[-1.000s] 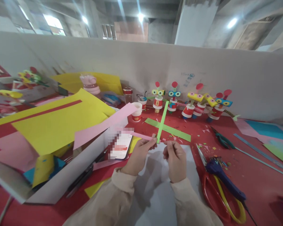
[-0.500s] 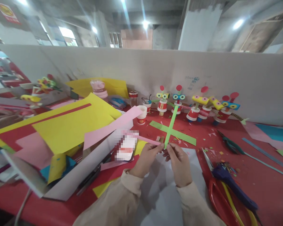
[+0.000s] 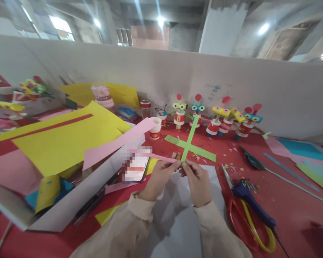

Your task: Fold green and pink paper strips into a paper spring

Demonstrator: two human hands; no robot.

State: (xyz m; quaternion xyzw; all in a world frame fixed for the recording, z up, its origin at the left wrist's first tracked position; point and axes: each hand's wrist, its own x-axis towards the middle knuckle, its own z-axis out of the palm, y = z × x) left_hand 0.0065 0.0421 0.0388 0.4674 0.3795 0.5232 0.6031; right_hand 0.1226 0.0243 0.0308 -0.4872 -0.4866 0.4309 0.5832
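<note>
Above a grey-white sheet (image 3: 169,222), my two hands meet with their fingertips together. My left hand (image 3: 157,179) is closed in a pinch on the end of a thin pink paper strip (image 3: 164,157), which runs off to the left. Between the fingertips of my right hand (image 3: 198,182) is the near end of a light green paper strip (image 3: 192,134) that points away from me. The two strip ends meet at the fingertips; the fingers hide how they overlap. Behind them a wider green strip (image 3: 206,153) lies on the red table.
Scissors (image 3: 237,211) and a purple-handled tool (image 3: 251,204) lie at right, with green-handled pliers (image 3: 251,160) beyond. Left are a box (image 3: 67,200), yellow paper (image 3: 70,139) and a blurred phone (image 3: 136,167). Paper cups (image 3: 155,130) and several cup figures (image 3: 179,116) stand along the partition.
The camera view has turned slightly right, so the scene sits further left. Both hands keep their pinch on the pink and green strips, with little visible finger movement.
</note>
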